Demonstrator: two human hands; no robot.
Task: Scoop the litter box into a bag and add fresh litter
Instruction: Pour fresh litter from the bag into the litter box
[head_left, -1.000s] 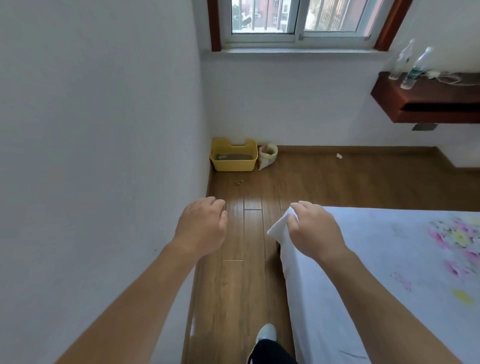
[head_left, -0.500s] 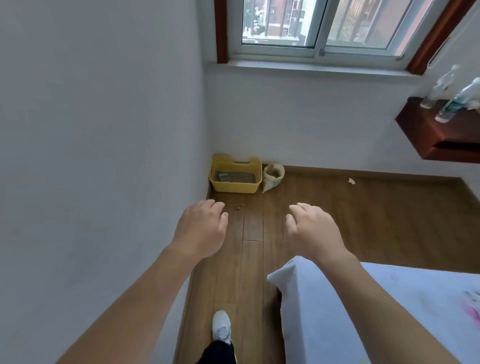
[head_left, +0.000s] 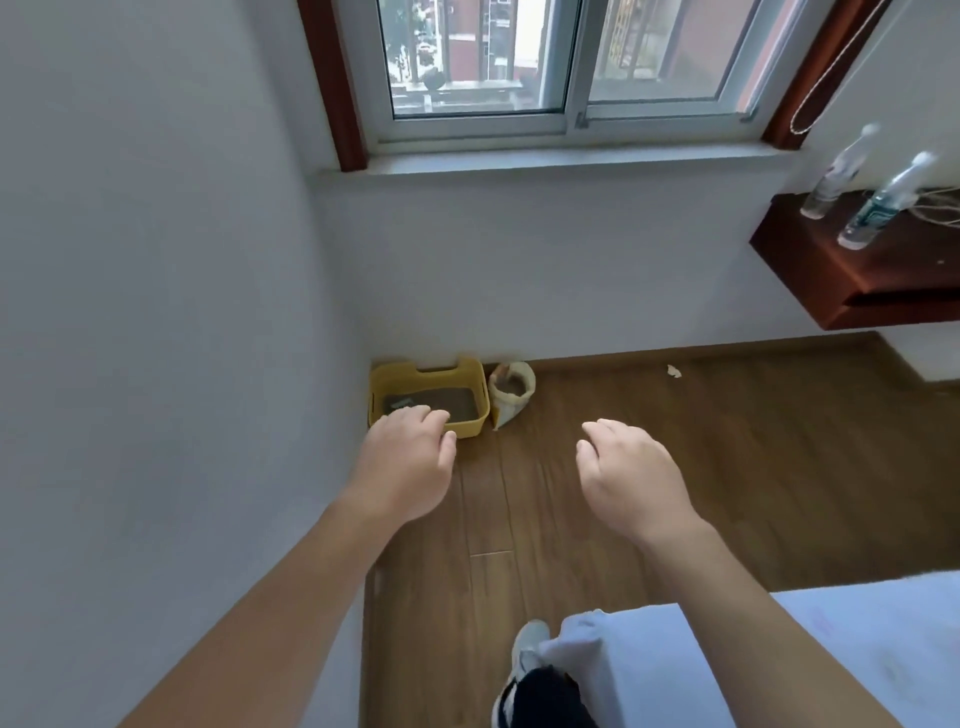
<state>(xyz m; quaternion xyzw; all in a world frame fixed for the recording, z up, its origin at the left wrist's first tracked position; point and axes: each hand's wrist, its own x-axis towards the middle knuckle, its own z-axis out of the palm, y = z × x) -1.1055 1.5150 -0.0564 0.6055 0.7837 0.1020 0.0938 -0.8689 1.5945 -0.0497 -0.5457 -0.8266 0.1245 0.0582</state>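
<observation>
1. The fingers (head_left: 415, 418) of the left hand (head_left: 402, 462) hang loosely curled, slightly apart, and hold nothing. The fingers (head_left: 605, 431) of the right hand (head_left: 631, 480) are the same: relaxed, bent downward, empty.
2. Both hands are stretched forward, palms down, over the floor (head_left: 701, 467). They probably hang free because the person is on foot and nothing has been picked up yet; a shoe (head_left: 527, 649) shows beside the bed corner (head_left: 649, 665).
3. The left hand overlaps the litter box (head_left: 470, 425) in the view, but it appears to be well short of it, not touching.
4. The litter box sits in the far left corner of the floor, tucked against both walls, likely to keep it out of the walkway. Its long axis runs along the window wall and its open top faces up, showing dark litter and a small pale item I cannot identify.
5. The bag (head_left: 511, 395) leans just beside the box's right end, its rolled mouth up and toward the wall and its narrow end toward the person, so it is handy for scooping or pouring.
</observation>
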